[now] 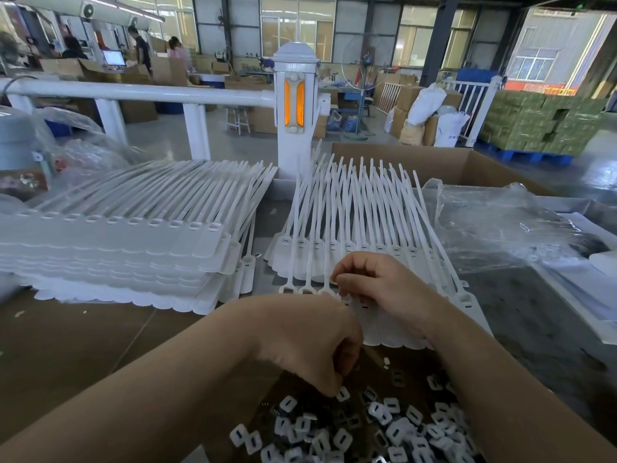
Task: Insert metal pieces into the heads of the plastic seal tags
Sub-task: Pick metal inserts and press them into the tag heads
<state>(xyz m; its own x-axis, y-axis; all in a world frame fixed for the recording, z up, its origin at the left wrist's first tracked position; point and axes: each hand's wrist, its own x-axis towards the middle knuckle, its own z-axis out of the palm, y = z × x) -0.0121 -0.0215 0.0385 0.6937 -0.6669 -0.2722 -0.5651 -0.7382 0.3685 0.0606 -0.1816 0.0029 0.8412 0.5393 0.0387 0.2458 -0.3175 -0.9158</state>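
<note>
A: Nearest the lens: loose pile of metal pieces [367, 426] on the brown table [66, 345], directly under both forearms. Left hand [310, 345] sits curled at the pile's far edge, fingertips down among the pieces. Whether it pinches one, I cannot tell; the fingers hide it.

B: Right hand?

A: Right hand [377, 289] is further out, fingers bent onto the near row of seal tags [334, 235], touching the tag heads [305, 290]. Looks like it pinches or steadies one head; a metal piece between the fingertips is not visible.

B: Orientation of the tags?

A: Straps run away from the person, heads toward the person. Three open heads show just left of the right fingers.

B: So which relation matters?

A: Pile lies nearer than the heads, heads lie beyond it. Judgement: left hand feeds from the pile, right hand is closer to the sockets, and work runs leftward along the row. Untouched stacked tags [117, 248] wait well left.
</note>
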